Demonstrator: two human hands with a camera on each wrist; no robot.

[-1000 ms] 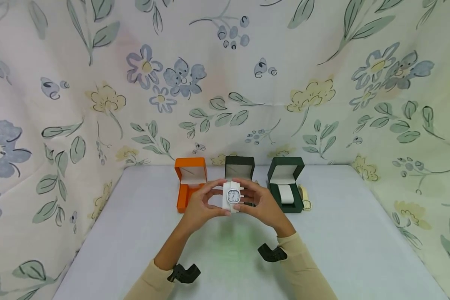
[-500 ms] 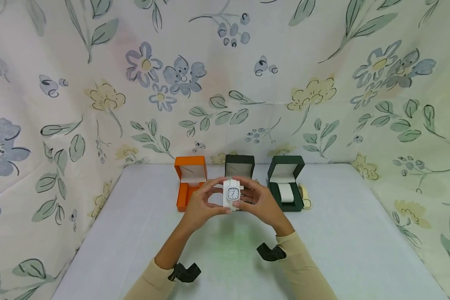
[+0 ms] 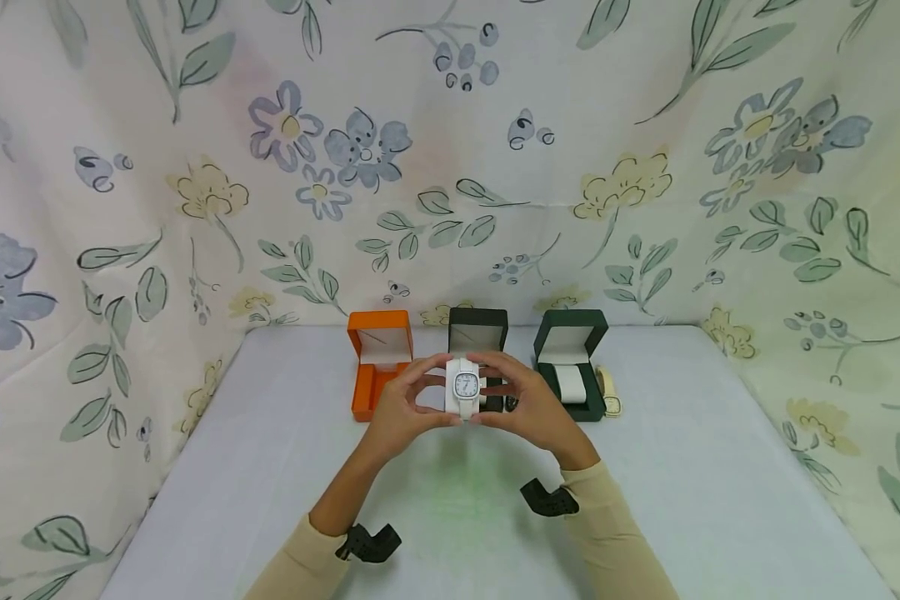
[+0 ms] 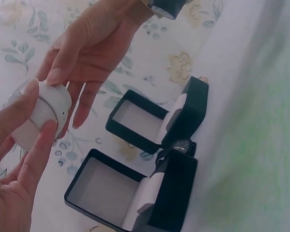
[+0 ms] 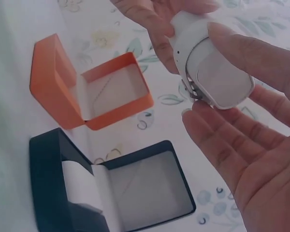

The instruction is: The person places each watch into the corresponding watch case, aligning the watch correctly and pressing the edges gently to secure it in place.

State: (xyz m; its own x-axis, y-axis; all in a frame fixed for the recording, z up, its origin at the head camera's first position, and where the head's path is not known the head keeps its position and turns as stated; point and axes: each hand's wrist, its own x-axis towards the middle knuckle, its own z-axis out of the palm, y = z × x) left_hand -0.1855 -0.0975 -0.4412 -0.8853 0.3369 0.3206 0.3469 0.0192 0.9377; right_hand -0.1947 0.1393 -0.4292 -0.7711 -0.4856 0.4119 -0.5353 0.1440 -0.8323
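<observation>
Nearest the camera, two beige sleeves [image 3: 607, 533] reach forward over the grey desk [image 3: 720, 500], each wrist wearing a small black camera mount. Above the desk, the left hand [image 3: 393, 412] and right hand [image 3: 528, 408] meet around a white watch [image 3: 466, 386] wrapped on its white cushion, dial facing the head camera. The left grip pinches the cushion between thumb and fingertips; the right grip holds the other side with thumb on top and fingers curled loosely beneath. The watch hangs in the air in front of the middle box, touching neither desk nor box.

Compared with a second ago, both hands and the watch sit a touch higher in the head view and closer to the black box (a slight drift, and the whole scene has shifted with them), while the hold itself has not changed.

Behind the hands stand three open boxes in a row against the flowered cloth [image 3: 450, 167]: an orange box [image 3: 378, 358] on the left, a black box [image 3: 478, 337] in the middle, a dark green box [image 3: 570, 362] on the right holding a white cushion. Just right of the green box lies a cream watch [image 3: 610, 396].

The right wrist view shows what the head view hides: the watch clasp [image 5: 193, 89] on the cushion's back, and the bare lining of the orange box. The left wrist view shows a dark watch [image 4: 181, 146] lying between the two dark boxes, mostly covered by the hands in the head view.
</observation>
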